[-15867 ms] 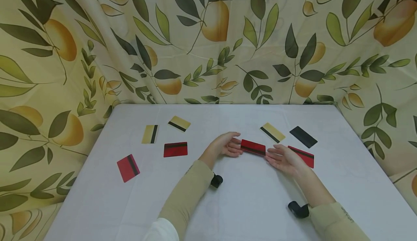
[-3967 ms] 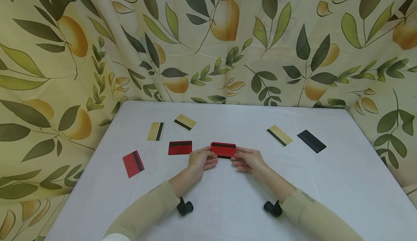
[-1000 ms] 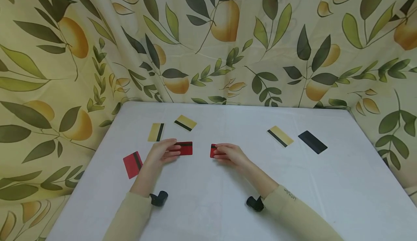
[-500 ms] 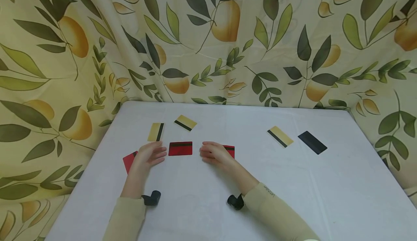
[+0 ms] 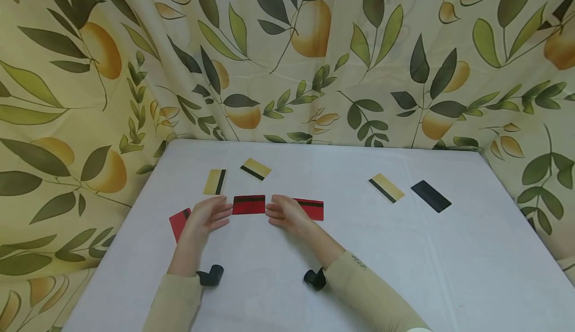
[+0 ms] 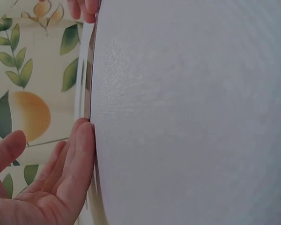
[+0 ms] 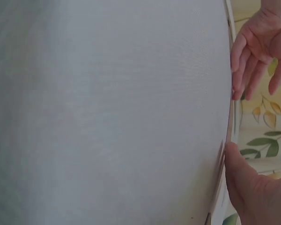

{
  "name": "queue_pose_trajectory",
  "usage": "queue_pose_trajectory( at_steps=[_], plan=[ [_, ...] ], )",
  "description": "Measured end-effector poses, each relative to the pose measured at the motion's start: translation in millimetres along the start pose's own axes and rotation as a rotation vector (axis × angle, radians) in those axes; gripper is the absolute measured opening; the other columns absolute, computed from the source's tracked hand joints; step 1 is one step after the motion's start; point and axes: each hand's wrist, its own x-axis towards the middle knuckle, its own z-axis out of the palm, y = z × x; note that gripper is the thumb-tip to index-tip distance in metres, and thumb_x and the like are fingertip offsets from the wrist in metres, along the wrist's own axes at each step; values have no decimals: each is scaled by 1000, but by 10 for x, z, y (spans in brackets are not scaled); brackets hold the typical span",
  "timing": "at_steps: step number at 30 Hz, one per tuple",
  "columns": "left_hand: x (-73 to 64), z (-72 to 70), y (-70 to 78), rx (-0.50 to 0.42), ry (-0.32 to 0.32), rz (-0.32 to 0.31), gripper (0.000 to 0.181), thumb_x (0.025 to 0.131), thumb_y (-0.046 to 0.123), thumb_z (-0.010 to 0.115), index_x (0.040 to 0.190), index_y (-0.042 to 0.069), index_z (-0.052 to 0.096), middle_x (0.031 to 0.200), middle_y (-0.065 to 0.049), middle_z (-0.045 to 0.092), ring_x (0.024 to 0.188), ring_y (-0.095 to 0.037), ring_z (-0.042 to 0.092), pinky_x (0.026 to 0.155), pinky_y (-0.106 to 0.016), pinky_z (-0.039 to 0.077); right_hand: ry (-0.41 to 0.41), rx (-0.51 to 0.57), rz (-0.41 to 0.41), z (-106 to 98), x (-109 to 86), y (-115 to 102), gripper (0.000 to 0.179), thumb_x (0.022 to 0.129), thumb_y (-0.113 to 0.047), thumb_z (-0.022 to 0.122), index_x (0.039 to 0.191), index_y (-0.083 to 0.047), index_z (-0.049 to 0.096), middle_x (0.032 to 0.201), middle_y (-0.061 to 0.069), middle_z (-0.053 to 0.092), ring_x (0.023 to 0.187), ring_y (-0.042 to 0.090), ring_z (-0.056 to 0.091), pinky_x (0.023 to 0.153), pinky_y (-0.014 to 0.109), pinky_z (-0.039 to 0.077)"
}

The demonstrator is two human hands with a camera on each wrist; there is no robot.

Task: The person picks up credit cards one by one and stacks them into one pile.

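Observation:
A red card [image 5: 249,204] with a dark stripe lies flat between my two hands in the head view. Straight fingertips of my left hand [image 5: 208,214] are right at its left edge, thumb raised apart from them. My right hand [image 5: 288,213] has its extended fingertips at the right edge. Under that hand's wrist side, a second red card [image 5: 313,210] shows only in part. My left hand and wrist cover part of a third, tilted red card [image 5: 177,223]. Both wrist views show the fingers [image 6: 79,159] low along the white tabletop, with the card nearly edge-on.
Beyond the left hand lie two gold cards, one upright [image 5: 213,181] and one slanted [image 5: 256,169]. At the right are another gold card [image 5: 386,188] and a black card [image 5: 431,196]. A fruit-patterned curtain [image 5: 287,87] hangs behind the white table [image 5: 382,292].
Four seconds ago both hands held a red card at centre; it now lies on the table. The left hand has drawn back to the middle card's left edge; the right hand has moved left to its right edge.

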Motion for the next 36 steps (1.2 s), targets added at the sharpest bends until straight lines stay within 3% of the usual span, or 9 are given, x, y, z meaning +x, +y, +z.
queue_pose_trajectory(
  at_steps=[9,18,36],
  plan=[
    [-17,-4,-16,-8,-13,-7,45,94,26,51,132,3,43,124,-18,55,102,-24,61,86,-38,50,-20,8,9,10,3,6,46,99,-21,39,139,0,31,133,25,44,119,36,47,97,44,42],
    [-58,-24,-7,-48,-81,0,47,97,26,45,137,2,38,134,-21,45,116,-29,52,93,-40,44,2,66,14,32,21,-5,48,97,-20,40,138,3,30,132,28,43,119,39,46,96,45,42],
    [-70,1,11,-141,-80,-18,49,96,22,45,138,0,33,138,-24,38,107,-27,56,94,-45,43,84,136,68,58,64,-39,46,96,-20,43,135,5,36,123,29,49,110,38,54,92,43,45]
  ],
)
